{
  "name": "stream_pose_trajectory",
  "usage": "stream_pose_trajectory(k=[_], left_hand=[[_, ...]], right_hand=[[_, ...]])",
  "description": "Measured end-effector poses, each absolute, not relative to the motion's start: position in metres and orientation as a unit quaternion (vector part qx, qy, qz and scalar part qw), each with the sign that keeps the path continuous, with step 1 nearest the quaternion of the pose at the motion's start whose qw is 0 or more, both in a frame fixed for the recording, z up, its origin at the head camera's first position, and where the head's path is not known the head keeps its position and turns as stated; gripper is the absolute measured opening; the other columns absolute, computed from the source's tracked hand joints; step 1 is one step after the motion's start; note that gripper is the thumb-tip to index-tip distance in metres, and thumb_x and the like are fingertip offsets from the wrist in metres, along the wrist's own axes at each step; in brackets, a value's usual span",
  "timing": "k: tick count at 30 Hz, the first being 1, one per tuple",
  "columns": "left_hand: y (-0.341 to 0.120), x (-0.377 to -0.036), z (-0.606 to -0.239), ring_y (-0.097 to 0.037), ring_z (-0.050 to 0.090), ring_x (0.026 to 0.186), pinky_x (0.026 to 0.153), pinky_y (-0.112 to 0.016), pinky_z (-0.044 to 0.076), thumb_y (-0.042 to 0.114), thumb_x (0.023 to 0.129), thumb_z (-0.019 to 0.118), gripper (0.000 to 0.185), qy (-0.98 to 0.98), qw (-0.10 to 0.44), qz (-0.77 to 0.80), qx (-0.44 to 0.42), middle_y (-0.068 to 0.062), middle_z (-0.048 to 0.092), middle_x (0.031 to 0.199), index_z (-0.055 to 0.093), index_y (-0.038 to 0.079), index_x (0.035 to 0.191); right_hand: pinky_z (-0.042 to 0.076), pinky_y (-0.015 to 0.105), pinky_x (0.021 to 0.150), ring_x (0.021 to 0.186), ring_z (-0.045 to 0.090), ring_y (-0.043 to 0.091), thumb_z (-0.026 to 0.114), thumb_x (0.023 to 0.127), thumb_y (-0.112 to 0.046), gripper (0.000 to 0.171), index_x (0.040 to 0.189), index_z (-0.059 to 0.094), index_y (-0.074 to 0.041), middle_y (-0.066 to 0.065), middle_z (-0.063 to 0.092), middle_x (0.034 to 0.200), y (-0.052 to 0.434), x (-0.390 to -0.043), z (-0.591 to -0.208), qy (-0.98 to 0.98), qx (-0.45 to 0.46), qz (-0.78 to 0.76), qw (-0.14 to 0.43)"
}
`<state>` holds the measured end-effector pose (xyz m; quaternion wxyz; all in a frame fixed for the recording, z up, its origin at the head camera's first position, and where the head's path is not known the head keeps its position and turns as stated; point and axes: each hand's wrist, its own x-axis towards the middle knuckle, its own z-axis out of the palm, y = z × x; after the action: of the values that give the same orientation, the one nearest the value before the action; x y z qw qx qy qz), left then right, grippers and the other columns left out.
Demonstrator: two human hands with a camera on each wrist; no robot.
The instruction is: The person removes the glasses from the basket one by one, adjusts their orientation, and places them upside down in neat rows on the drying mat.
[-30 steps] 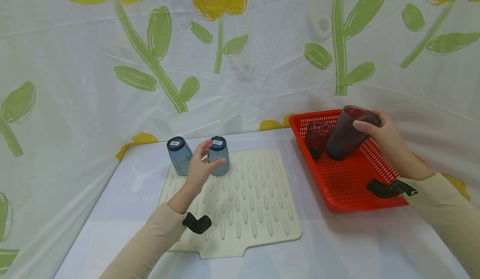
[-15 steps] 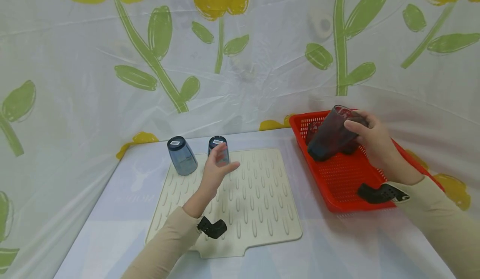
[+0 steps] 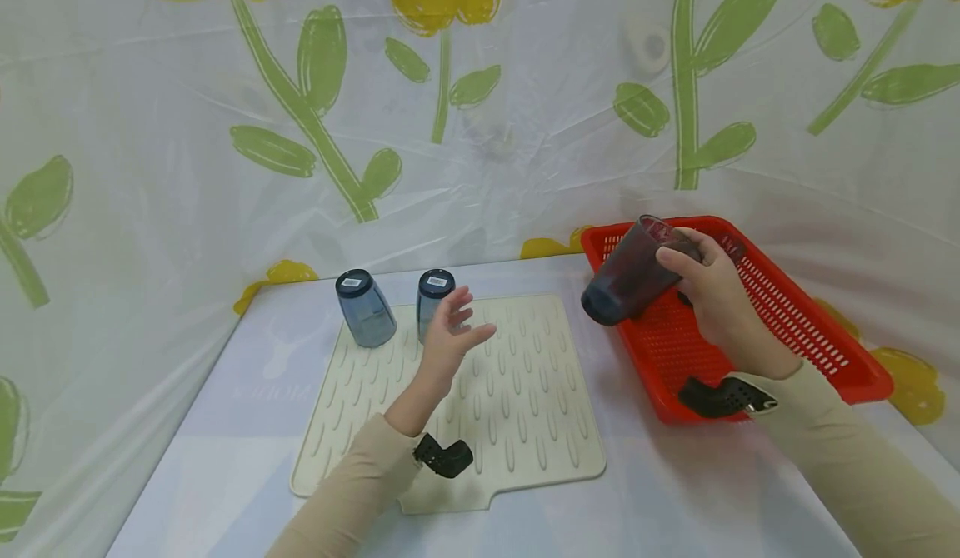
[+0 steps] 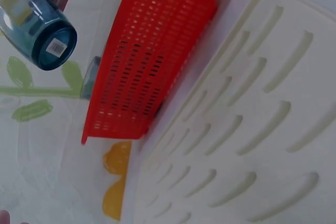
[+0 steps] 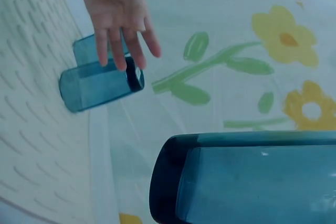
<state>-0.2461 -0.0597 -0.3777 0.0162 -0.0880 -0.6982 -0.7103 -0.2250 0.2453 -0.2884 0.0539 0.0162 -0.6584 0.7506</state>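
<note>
While a translucent blue glass tumbler (image 3: 366, 312) stands upside down at the far left corner of the cream ribbed drying mat (image 3: 525, 416), a second translucent blue tumbler (image 3: 432, 300) stands inverted just to its right. The left hand (image 3: 452, 341) has drifted rightward over the past second and now partly covers that second one; its fingers are spread and hold nothing, though whether they brush the tumbler I cannot tell. Further right, the right hand (image 3: 708, 287) grips a tilted dark blue glass tumbler (image 3: 622, 279) near its rim, and has carried it leftward until the thick base juts past the left rim of the red perforated plastic basket (image 3: 806, 325). That suggests the lift-out is nearly done and the carry is beginning.

As for room, the mat's left edge leaves little beside the first tumbler, while its right half and front offer plenty. A strip of white tabletop (image 3: 622, 441) separates mat and basket. The held tumbler's side remains close to the basket rim, so a knock seems possible there.
</note>
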Motion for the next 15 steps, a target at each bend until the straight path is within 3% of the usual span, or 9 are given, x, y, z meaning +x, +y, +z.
stream_pose_trajectory(k=[5,10,15], left_hand=[[-0.055,-0.246,-0.381,-0.032,0.038,0.126,0.105,-0.047,0.029,0.001,0.077,0.066,0.069,-0.68,0.016,-0.727,-0.096,-0.016,0.038,0.138,0.034,0.003,0.138],[-0.05,-0.244,-0.382,-0.032,0.039,0.125,0.103,-0.044,0.032,0.002,0.077,0.066,0.068,-0.674,0.011,-0.732,-0.098,-0.015,0.039,0.137,0.034,0.004,0.137],[-0.045,-0.241,-0.381,-0.032,0.04,0.124,0.103,-0.044,0.033,0.003,0.077,0.066,0.067,-0.667,0.003,-0.738,-0.097,-0.016,0.04,0.137,0.035,0.004,0.137]], right_hand=[[0.04,0.016,0.087,0.1,0.045,0.008,0.058,0.089,-0.022,0.036,0.118,0.038,-0.021,-0.007,0.045,0.11,0.233,-0.224,-0.295,-0.665,0.011,0.745,0.062],[0.03,0.033,0.105,0.101,0.045,0.008,0.059,0.089,-0.024,0.041,0.122,0.036,-0.019,-0.007,0.045,0.111,0.219,-0.222,-0.3,-0.668,0.001,0.742,0.059],[0.022,0.046,0.109,0.102,0.045,0.01,0.058,0.089,-0.026,0.048,0.128,0.033,-0.015,-0.007,0.044,0.112,0.208,-0.22,-0.305,-0.668,-0.005,0.742,0.054]])
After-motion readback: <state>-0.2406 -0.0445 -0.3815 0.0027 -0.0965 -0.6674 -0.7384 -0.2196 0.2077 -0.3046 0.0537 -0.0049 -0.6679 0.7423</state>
